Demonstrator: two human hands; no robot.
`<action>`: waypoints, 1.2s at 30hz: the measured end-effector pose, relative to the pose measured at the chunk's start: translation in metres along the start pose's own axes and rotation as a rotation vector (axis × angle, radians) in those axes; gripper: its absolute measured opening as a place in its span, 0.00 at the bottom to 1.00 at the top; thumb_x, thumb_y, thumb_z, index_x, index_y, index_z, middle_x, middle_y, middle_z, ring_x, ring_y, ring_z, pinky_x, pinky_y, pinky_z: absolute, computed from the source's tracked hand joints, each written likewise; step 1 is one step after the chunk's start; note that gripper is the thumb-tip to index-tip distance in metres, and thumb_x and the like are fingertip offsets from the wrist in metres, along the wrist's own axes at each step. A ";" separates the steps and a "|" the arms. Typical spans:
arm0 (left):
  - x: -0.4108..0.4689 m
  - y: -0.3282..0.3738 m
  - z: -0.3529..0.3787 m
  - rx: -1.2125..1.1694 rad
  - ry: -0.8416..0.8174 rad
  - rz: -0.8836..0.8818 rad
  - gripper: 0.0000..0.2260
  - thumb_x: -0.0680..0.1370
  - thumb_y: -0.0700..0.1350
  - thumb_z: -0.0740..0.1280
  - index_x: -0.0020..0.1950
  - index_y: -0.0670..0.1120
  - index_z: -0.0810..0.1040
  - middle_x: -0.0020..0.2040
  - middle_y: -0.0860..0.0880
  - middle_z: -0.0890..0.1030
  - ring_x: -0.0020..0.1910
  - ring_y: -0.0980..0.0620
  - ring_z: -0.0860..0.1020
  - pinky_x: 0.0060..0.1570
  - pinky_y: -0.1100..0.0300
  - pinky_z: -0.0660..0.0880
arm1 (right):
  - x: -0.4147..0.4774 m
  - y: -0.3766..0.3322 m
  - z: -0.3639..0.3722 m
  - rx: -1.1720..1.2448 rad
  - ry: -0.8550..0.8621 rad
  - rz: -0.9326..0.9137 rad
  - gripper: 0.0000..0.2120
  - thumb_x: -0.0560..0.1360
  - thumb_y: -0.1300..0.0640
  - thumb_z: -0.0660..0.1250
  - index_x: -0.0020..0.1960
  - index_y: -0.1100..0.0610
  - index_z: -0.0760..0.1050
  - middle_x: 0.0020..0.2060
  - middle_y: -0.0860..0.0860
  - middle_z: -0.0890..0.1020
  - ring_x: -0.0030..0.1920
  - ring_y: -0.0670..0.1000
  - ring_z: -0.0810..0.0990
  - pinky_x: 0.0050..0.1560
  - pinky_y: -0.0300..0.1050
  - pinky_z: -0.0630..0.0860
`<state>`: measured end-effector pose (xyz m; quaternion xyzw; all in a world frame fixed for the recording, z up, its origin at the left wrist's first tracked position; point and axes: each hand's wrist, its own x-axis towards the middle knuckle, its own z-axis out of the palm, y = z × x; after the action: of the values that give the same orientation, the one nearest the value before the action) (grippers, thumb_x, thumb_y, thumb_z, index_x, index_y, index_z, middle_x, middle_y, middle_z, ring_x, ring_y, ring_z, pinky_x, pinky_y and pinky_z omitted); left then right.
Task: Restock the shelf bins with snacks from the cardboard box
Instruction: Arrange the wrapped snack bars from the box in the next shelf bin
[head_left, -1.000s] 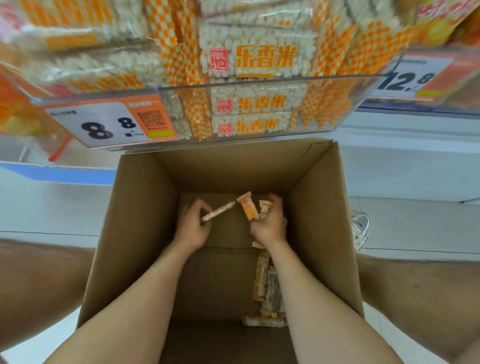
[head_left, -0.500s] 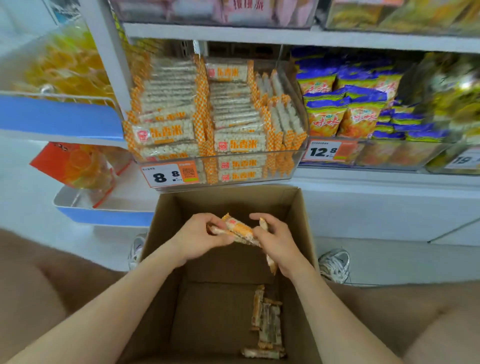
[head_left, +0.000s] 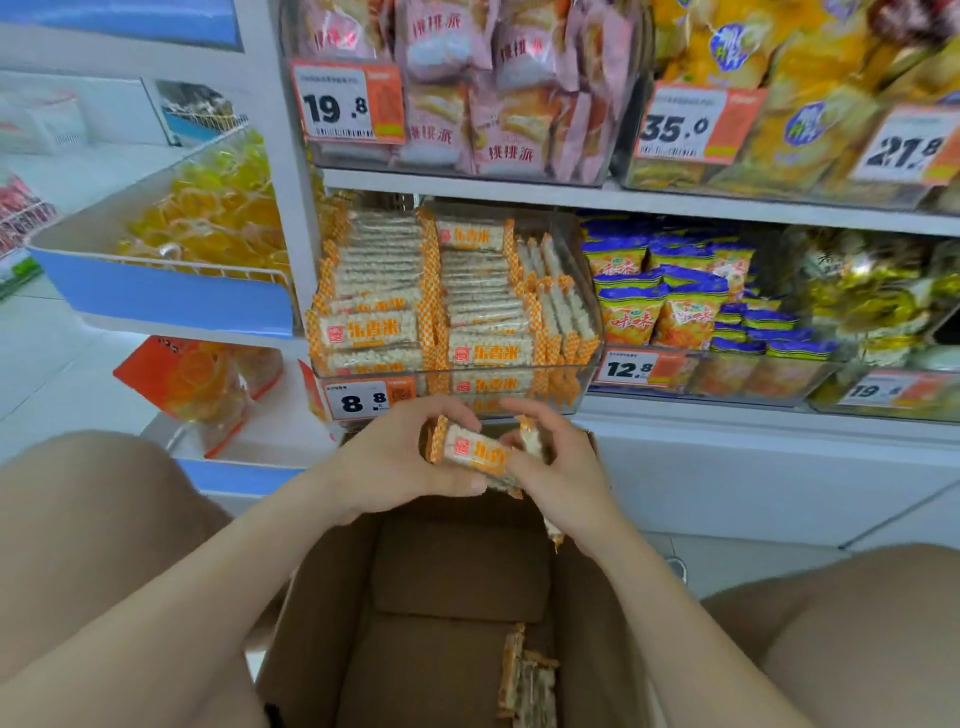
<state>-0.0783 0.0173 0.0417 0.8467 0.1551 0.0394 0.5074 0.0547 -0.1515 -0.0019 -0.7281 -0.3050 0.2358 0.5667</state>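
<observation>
Since a second ago the two hands have been lifting out of the cardboard box (head_left: 322, 623) and are now hovering just under the front lip of the clear shelf bin (head_left: 589, 332) — the view is also tilting up, taking in a higher shelf. The left hand (head_left: 395, 460) and right hand (head_left: 563, 470) are together gripping a small bundle of snack bars (head_left: 470, 451), orange-and-white wrapper facing the camera. The left thumb is curling beneath the bundle and the right fingers are pinching its far end. The bin is sitting nearly full of matching bars, with a price tag (head_left: 363, 401) reading 8.8 on its front. Down in the box a few loose bars (head_left: 524, 680) are lying on the bottom — near the right wall. Blue and orange bags (head_left: 654, 306) are filling the neighbouring bin to the right.
</observation>
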 end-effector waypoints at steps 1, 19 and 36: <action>-0.001 0.004 -0.001 -0.013 0.030 0.000 0.16 0.74 0.50 0.80 0.59 0.56 0.80 0.59 0.56 0.80 0.52 0.57 0.83 0.51 0.56 0.83 | 0.001 -0.004 -0.002 -0.016 -0.015 -0.016 0.23 0.78 0.61 0.70 0.68 0.40 0.76 0.53 0.48 0.85 0.52 0.43 0.83 0.44 0.36 0.79; 0.018 0.048 -0.026 0.156 0.250 0.123 0.20 0.69 0.63 0.81 0.57 0.62 0.80 0.60 0.65 0.80 0.56 0.62 0.78 0.56 0.57 0.76 | 0.040 -0.099 -0.041 0.820 0.074 0.030 0.13 0.83 0.66 0.61 0.66 0.58 0.75 0.54 0.55 0.84 0.54 0.52 0.80 0.55 0.48 0.79; 0.018 0.073 -0.060 -0.479 0.263 -0.005 0.20 0.71 0.57 0.79 0.57 0.49 0.85 0.60 0.49 0.84 0.56 0.53 0.85 0.52 0.53 0.85 | 0.054 -0.114 -0.040 -0.585 0.023 -0.717 0.24 0.74 0.71 0.70 0.63 0.49 0.83 0.59 0.43 0.81 0.64 0.43 0.78 0.67 0.46 0.75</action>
<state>-0.0578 0.0415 0.1327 0.6898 0.2080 0.1834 0.6688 0.0999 -0.1207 0.1182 -0.7084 -0.5852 -0.0791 0.3866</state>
